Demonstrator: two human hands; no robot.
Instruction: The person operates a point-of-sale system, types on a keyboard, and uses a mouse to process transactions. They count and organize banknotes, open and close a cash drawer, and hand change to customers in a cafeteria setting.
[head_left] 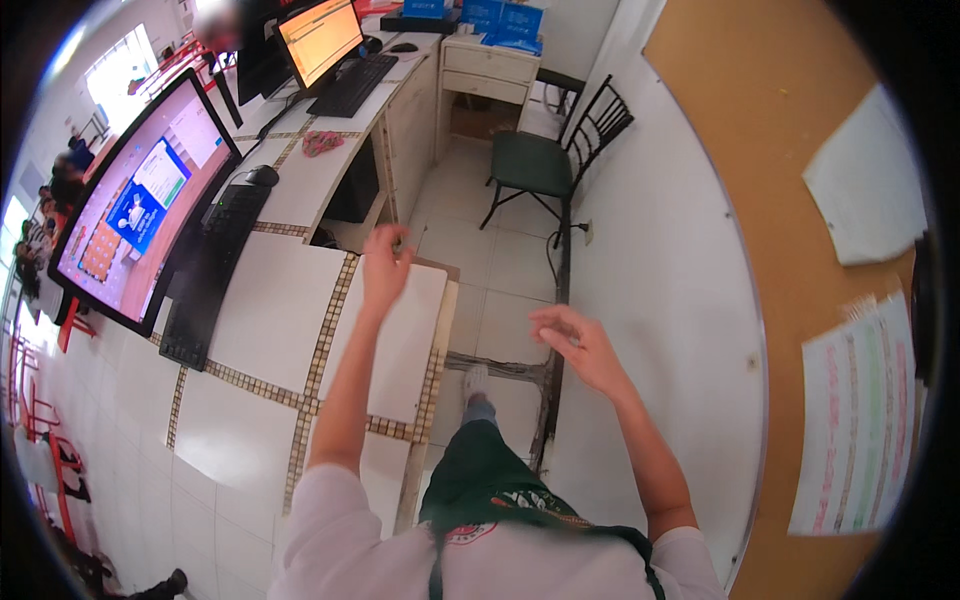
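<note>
My left hand (385, 260) is raised over the white tiled counter (275, 325) near its inner edge, fingers loosely bent and apart, holding nothing that I can see. My right hand (575, 345) hangs in the air right of the counter, above the floor by the white wall, fingers apart and curled a little, with nothing in it. Left of my hands stand a lit monitor (135, 205), a long black keyboard (215, 270) and a black mouse (262, 176). A pink cloth-like thing (322, 142) lies further along the counter.
A narrow tiled walkway (480, 250) runs ahead, my foot on it. At its end are a dark chair (530, 163) and white drawers (488, 65). A second computer (318, 45) stands farther off. A white wall (680, 300) and brown board (760, 90) flank my right. Several people (65, 180) are far left.
</note>
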